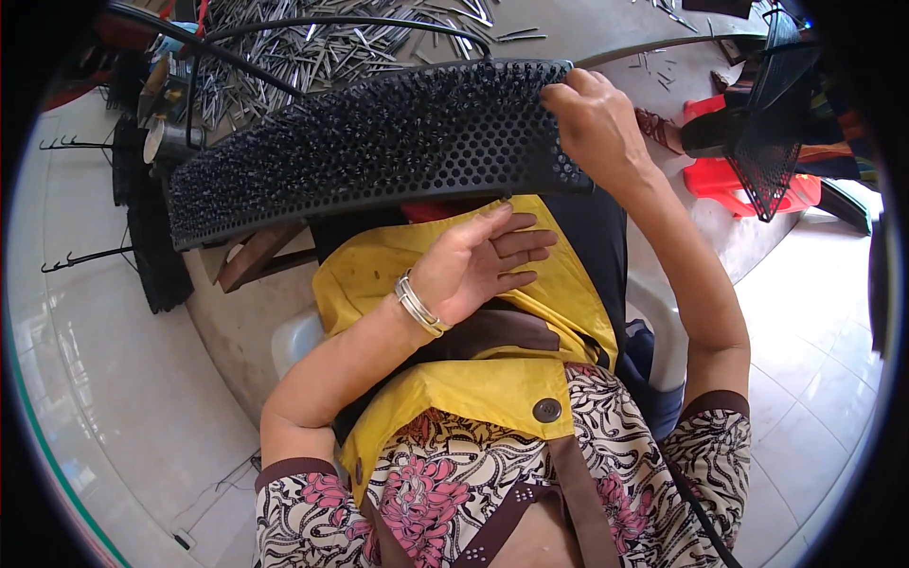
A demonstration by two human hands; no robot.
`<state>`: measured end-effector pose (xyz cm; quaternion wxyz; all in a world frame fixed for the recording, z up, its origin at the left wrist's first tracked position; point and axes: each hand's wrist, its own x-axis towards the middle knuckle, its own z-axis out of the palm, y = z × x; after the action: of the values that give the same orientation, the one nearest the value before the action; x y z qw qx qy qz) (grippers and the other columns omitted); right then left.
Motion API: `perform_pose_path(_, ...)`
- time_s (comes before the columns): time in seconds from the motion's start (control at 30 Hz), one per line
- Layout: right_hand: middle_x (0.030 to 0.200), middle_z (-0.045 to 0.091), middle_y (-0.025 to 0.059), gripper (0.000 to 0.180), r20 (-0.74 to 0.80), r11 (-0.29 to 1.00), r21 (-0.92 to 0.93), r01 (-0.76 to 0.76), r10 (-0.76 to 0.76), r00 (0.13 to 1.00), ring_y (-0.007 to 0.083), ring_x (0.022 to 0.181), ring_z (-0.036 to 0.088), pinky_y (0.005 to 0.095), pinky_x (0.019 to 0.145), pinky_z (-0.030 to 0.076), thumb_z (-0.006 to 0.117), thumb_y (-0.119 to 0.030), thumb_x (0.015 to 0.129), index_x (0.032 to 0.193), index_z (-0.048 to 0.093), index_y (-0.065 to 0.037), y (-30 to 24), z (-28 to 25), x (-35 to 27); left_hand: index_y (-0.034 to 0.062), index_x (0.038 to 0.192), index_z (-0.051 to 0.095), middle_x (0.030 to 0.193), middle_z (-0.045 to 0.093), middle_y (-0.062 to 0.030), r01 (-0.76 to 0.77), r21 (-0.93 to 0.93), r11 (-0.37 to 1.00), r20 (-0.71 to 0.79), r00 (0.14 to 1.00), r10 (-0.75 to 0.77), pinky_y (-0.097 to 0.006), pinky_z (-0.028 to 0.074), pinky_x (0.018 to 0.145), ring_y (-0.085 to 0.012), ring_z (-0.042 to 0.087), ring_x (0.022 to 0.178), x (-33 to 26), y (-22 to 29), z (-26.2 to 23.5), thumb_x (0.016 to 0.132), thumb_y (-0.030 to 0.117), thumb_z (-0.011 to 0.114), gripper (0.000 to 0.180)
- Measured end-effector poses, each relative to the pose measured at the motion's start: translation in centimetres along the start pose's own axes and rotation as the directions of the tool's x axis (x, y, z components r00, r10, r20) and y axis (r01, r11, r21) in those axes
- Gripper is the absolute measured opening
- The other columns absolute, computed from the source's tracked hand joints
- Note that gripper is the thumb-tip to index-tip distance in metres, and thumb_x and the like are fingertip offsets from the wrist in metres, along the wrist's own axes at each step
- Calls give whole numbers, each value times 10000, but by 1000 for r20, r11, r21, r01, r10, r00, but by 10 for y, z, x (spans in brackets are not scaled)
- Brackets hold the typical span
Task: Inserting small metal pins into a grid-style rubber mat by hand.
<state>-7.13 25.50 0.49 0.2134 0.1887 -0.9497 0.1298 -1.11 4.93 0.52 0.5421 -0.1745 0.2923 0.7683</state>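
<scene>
In front of me a long black perforated panel (483, 151) lies across, slightly tilted. Thin dark bristle-like pieces (322, 137) stand densely over most of it, while a patch of holes near its right end is bare. My right hand (601, 128) is at that right end, its fingers curled together; whatever is between them is hidden. Below the panel's near edge, my left hand (488, 256) is held palm up over the yellow apron (365, 270), fingers stretched out and nothing in them. A metal bracelet (417, 301) circles the left wrist.
Beyond the panel a large heap of thin metal strips (256, 71) covers the floor. Black racks with hooked rods (156, 237) stand at the left, near a metal can (170, 142). To the right are a red plastic stool (715, 185), a black mesh piece (767, 142) and another person's foot (658, 130).
</scene>
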Motion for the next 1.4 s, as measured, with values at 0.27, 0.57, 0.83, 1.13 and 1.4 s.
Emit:
perform_pose_path(0.27,799,527,148,328,-195,971,239,-22,70,978,323,696,515,384,587,420,648,1,668,978,540,3,-28,-25,-26,12,1189,452,1164,517,-186,-68,151,986,-27,997,72,-397,378,936,-269,492,1098,-12,13,9,871,268,481,409)
perform_pose_path(0.57,753,544,142,277,-54,891,431,-141,182,982,297,619,526,358,519,423,643,70,630,882,535,26,-41,-48,-101,-53,1049,525,961,603,-181,-235,559,795,-30,953,303,-376,486,830,-252,607,885,-11,96,74,839,114,513,268)
perform_pose_path(0.83,768,537,144,314,-17,859,493,-138,168,986,284,608,524,351,507,427,652,70,618,907,530,50,-26,-52,-97,-62,887,601,809,639,-169,28,928,-371,224,754,618,-313,511,700,-230,631,788,107,227,98,745,156,589,261)
perform_pose_path(1.13,778,548,135,348,71,763,597,-248,258,964,270,623,534,342,527,415,665,60,586,913,549,50,-9,-62,-98,-77,1004,570,1057,562,-245,813,336,-476,-57,522,851,-364,408,890,-333,545,1007,222,328,2,588,344,638,596)
perform_pose_path(1.4,785,567,188,235,320,538,675,-505,404,857,325,664,553,369,580,454,605,85,699,925,546,60,19,-68,-81,-95,1240,294,1252,387,-241,829,384,-406,-110,478,871,-351,331,985,-341,359,1177,235,406,-22,597,287,650,828)
